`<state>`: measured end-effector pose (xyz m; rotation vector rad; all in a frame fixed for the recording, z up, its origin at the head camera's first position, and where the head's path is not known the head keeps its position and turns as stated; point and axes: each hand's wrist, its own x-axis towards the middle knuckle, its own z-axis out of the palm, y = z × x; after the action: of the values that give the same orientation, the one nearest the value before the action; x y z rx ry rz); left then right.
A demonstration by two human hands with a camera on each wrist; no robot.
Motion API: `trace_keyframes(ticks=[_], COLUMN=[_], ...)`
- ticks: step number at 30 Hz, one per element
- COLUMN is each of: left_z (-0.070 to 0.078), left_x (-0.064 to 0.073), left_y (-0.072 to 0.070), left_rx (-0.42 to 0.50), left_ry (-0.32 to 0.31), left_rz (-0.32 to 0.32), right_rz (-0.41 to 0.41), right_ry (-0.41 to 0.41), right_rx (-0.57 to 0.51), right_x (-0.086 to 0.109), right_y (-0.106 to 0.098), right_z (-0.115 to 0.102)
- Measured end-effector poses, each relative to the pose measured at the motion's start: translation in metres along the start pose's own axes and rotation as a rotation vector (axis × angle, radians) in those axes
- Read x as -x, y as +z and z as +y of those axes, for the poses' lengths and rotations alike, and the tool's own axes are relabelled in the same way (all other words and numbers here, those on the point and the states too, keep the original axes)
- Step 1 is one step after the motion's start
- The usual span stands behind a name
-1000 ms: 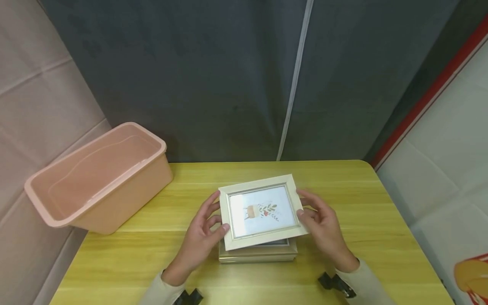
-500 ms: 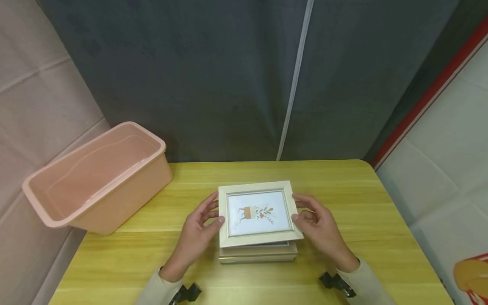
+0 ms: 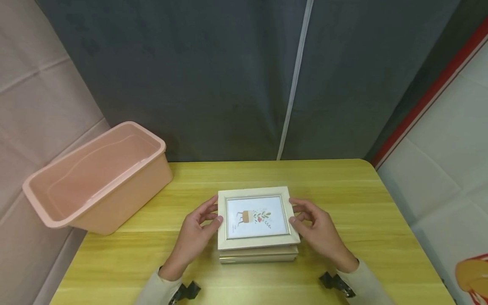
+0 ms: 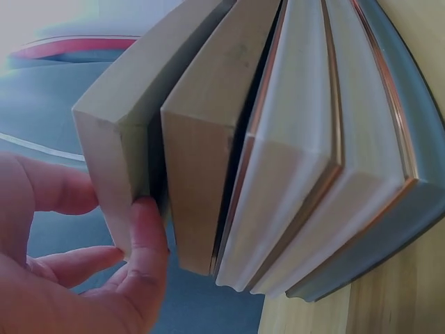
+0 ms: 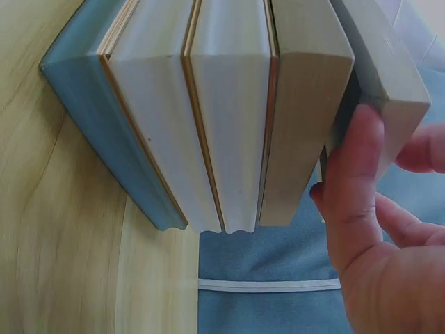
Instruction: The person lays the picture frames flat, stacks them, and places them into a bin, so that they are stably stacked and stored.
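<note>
A cream picture frame (image 3: 257,218) with a print of a potted plant lies face up over a stack of frames (image 3: 259,256). My left hand (image 3: 192,239) pinches its left edge with thumb and fingers. The right hand (image 3: 320,235) pinches the opposite edge. Both wrist views show a narrow gap between this top frame and the tan frame (image 5: 302,139) beneath, with a fingertip of each hand at the gap. Lower in the stack are white frames (image 5: 229,132) and, at the bottom, a blue-grey frame (image 4: 361,243).
A pink plastic bin (image 3: 126,192) stands at the left of the wooden table (image 3: 335,186), its inside bare. Behind the table hangs a dark grey curtain (image 3: 190,84) with a pale strip. White panels (image 3: 450,169) rise at the right.
The cream frame has come down toward the stack and turned from a slant to nearly in line with it. Both hands have moved with it, still holding its sides.
</note>
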<state>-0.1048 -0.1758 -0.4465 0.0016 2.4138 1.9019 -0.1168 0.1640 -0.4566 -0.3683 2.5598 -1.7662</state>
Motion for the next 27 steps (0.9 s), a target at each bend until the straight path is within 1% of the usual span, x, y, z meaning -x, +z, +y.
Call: trace_keyframes(ticks=[5,9,13,18,21,27], left_z=[-0.0026,-0.0038,-0.0042,-0.0032,-0.0030,-0.0064], left_x=[0.0009,0.0005,0.0002,-0.0006,-0.0009,-0.0024], left_y=[-0.0002,0.0007,0.0016,0.0026,0.0020,0.0007], left_rx=[-0.026,-0.043,-0.079,-0.131,-0.148,-0.172], left_ry=[-0.020,-0.024,-0.019,0.004,0.015,0.012], left_rz=[0.011,0.018,0.019,0.026,0.024,0.021], right_rz=[-0.025,-0.020,-0.016,-0.010,-0.009,-0.029], right_ry=[0.015,0.018,0.045,0.048,0.048,0.052], right_rx=[0.006,0.031,0.039,0.051,0.053,0.042], right_x=[0.0010,0.0008,0.0020,0.0024,0.0019,-0.0004], right_y=[0.0002,-0.0001,-0.0006,-0.0023,-0.0019,-0.0011], right_z=[0.0010,0.0014,0.0013,0.0019,0.0030,0.0076])
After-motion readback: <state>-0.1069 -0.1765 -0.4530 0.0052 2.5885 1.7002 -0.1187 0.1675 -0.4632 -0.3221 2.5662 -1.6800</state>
